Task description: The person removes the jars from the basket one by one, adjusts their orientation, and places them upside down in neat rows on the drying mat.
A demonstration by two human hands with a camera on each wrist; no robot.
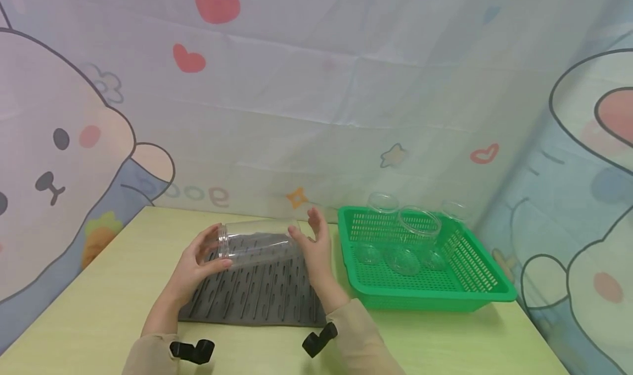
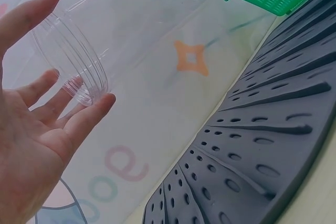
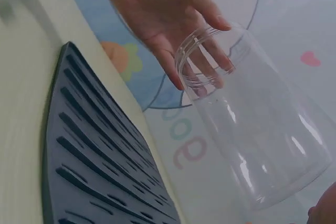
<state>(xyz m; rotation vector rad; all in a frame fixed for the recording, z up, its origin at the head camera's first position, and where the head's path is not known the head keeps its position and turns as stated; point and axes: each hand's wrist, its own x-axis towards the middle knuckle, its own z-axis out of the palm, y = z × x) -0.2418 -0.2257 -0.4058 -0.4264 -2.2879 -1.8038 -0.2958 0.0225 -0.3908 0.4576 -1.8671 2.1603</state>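
A clear, empty jar (image 1: 262,243) with a threaded mouth lies sideways in the air above a dark grey ribbed mat (image 1: 257,298). My left hand (image 1: 198,259) grips it round the threaded mouth, thumb on one side and fingers on the other. At the base end, my right hand (image 1: 316,248) holds it with the thumb on the near side; its other fingers are partly hidden. The left wrist view shows the left hand (image 2: 47,124) at the threads of the jar (image 2: 131,19). In the right wrist view the jar (image 3: 252,124) slants down from the left hand (image 3: 168,19).
To the right of the mat stands a green plastic basket (image 1: 425,295) with several clear jars upright in it, among them a front jar (image 1: 403,259). Both rest on a pale yellow table (image 1: 114,270). A printed cloth (image 1: 296,89) hangs behind.
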